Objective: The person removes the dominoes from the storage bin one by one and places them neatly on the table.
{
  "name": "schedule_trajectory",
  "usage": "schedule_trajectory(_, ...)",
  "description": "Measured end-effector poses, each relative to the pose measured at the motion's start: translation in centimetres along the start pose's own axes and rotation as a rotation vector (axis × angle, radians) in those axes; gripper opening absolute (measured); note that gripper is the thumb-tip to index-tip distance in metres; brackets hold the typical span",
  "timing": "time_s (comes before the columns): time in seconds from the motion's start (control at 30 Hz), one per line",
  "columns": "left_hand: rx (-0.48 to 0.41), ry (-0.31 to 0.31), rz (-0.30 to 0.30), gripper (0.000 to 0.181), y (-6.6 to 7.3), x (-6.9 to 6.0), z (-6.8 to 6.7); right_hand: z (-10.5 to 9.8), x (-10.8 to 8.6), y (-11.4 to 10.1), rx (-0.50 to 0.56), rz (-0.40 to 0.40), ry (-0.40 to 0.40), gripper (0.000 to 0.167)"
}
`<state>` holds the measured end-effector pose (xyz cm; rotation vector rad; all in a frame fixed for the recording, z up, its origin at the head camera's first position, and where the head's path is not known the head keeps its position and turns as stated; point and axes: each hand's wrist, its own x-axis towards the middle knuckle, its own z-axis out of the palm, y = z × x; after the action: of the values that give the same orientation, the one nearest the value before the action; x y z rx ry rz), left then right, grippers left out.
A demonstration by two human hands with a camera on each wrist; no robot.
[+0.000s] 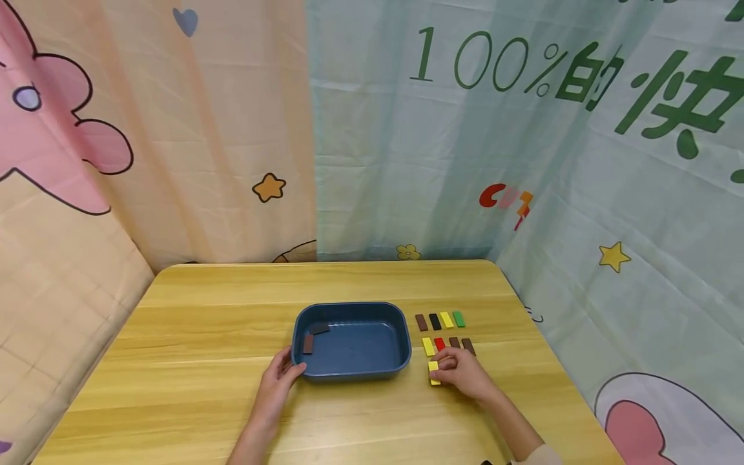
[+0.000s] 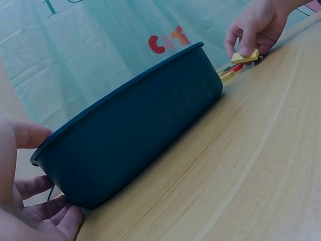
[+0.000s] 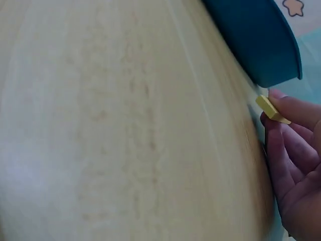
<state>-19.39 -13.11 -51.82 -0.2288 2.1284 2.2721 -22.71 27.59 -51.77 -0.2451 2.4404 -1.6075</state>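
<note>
A dark blue plastic tub (image 1: 363, 349) sits on the wooden table, with a black block (image 1: 319, 328) and a brown block (image 1: 308, 344) lying in its left part. My left hand (image 1: 281, 376) holds the tub's near left corner, thumb at the rim and the other fingers low against the wall in the left wrist view. Right of the tub, my right hand (image 1: 462, 372) pinches a yellow block (image 3: 272, 109), flat and rectangular like a domino, between thumb and fingers. This hand partly covers the nearer row, where another yellow block (image 1: 428, 347) and a red block (image 1: 439, 343) show.
Two brown blocks (image 1: 468, 346) end the nearer row. Behind it stands a row of brown (image 1: 421, 322), black (image 1: 434, 321), yellow (image 1: 446, 320) and green (image 1: 458, 319) blocks. Printed curtains (image 1: 372, 161) hang behind the table's far edge and along its sides.
</note>
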Motion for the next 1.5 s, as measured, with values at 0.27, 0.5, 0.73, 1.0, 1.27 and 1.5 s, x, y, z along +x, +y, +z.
schedule_trajectory(0.27, -0.006, -0.008, 0.012, 0.058, 0.2, -0.2, -0.3, 0.3, 0.4, 0.3, -0.324, -0.179, 0.043, 0.029)
schedule_trajectory(0.5, -0.003, -0.019, 0.006, 0.057, 0.0, -0.1, -0.2, 0.1, 0.3, 0.1, -0.374, -0.168, 0.065, 0.028)
schedule_trajectory(0.73, -0.013, -0.017, 0.006, 0.057, -0.1, 0.0, 0.1, -0.1, -0.1, -0.1, -0.355, -0.135, 0.045, 0.025)
schedule_trajectory(1.0, -0.003, -0.005, 0.010, 0.055, -0.1, 0.1, 0.0, -1.0, 0.2, -0.8, -0.380, -0.120, 0.066, 0.016)
schedule_trajectory(1.27, 0.002, -0.006, -0.014, 0.056, 0.1, 0.1, -0.2, -1.9, 1.0, -2.5, -0.432, -0.188, 0.012, 0.016)
schedule_trajectory(1.5, 0.013, -0.013, -0.023, 0.059, 0.0, 0.3, -0.1, -2.5, 2.2, -4.0, -0.466, -0.235, -0.057, 0.024)
